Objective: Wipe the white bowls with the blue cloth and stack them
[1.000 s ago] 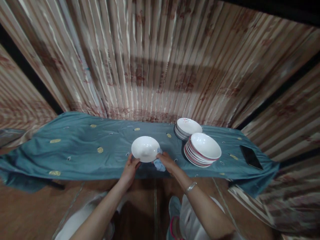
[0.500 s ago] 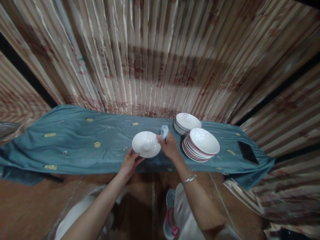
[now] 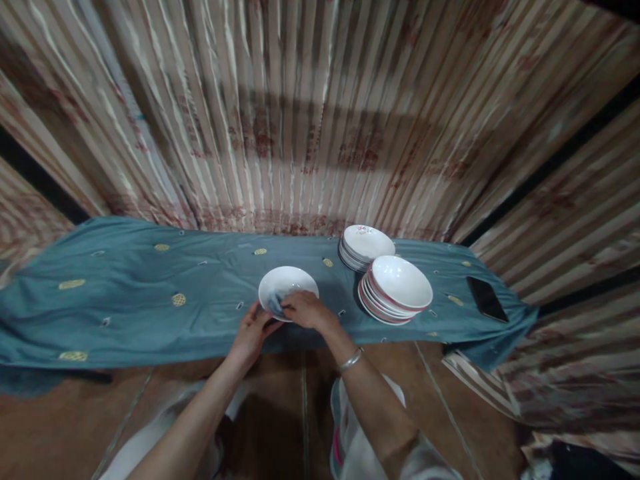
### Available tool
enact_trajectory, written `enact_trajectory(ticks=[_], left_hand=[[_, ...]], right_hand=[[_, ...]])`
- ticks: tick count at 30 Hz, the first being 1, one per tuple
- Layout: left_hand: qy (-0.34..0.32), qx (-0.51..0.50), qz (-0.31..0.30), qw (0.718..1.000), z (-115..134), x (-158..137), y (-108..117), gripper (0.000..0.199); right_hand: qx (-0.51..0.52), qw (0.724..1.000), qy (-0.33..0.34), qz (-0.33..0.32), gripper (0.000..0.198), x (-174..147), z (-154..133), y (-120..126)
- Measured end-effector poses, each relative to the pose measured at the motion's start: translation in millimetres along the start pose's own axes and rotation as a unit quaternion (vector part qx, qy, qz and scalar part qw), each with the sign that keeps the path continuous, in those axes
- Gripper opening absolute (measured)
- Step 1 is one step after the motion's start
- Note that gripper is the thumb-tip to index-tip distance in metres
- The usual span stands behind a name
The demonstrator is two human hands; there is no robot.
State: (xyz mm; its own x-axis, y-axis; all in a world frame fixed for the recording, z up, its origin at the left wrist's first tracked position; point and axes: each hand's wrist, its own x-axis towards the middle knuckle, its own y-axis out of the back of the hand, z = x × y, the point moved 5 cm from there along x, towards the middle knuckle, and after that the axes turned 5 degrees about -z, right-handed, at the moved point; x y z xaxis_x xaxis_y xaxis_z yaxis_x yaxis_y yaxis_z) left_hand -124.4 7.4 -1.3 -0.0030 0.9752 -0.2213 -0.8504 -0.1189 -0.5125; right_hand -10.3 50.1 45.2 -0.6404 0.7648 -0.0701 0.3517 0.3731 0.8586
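A white bowl [image 3: 287, 277] is tilted toward me above the front part of the cloth-covered table. My left hand [image 3: 254, 328] grips its near left rim, thumb and fingers closed on it. Inside the bowl, my right hand [image 3: 304, 309] presses a pale blue cloth [image 3: 275, 301] against the inner wall. That hand is closed on the cloth, which is partly blurred and partly covered by the fingers. A stack of white bowls with red rims [image 3: 397, 287] stands to the right of my right hand.
Behind the bowl stack is a stack of plates [image 3: 367, 243], the top one with a floral pattern. A black phone [image 3: 487, 299] lies at the right end of the green tablecloth [image 3: 135, 287]. A striped curtain [image 3: 300, 120] hangs behind the table.
My right hand has moved left and down with the cloth, from the bowl's right rim into the bowl. My left hand keeps hold of the bowl. The view has shifted slightly.
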Motion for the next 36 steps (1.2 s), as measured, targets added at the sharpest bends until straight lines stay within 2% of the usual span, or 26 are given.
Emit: enact_trajectory(ticks=[3,5,7,11,16,19,22,26,30,33,36], left_hand=[[0.002,0.011,-0.001,1.0,1,1,-1,0.043],[-0.003,0.022,0.001,1.0,2,1,-3,0.044],[-0.008,0.033,0.009,0.999,2,1,-4,0.044],[-0.013,0.045,0.001,0.999,2,0,-7,0.049],[-0.008,0.038,0.0,0.999,0,2,-7,0.057],[-0.001,0.035,0.003,0.999,-2,2,-7,0.059],[0.001,0.034,0.01,0.999,-2,2,-6,0.061],[0.003,0.038,0.013,0.999,-1,2,-7,0.064],[0.002,0.041,-0.001,0.999,0,1,-9,0.063],[-0.001,0.051,-0.006,0.999,0,0,-10,0.06],[-0.007,0.066,-0.012,0.998,0,1,-11,0.057]], right_hand=[[0.092,0.994,0.048,-0.013,0.018,8,-1,-3],[0.143,0.987,0.062,0.023,0.023,14,0,-2],[0.152,0.983,0.071,0.07,0.032,19,1,-1],[0.075,0.988,0.059,0.12,0.043,21,2,1],[-0.064,0.987,-0.029,0.145,0.041,11,13,9],[-0.116,0.981,-0.073,0.133,0.033,5,20,11],[-0.115,0.985,-0.095,0.09,0.028,1,27,9],[-0.077,0.994,-0.073,0.016,0.027,-3,29,5],[0.011,0.998,-0.037,-0.057,0.025,-3,25,2],[0.114,0.992,0.011,-0.053,0.026,3,18,1],[0.207,0.976,0.065,0.003,0.029,11,13,-1]])
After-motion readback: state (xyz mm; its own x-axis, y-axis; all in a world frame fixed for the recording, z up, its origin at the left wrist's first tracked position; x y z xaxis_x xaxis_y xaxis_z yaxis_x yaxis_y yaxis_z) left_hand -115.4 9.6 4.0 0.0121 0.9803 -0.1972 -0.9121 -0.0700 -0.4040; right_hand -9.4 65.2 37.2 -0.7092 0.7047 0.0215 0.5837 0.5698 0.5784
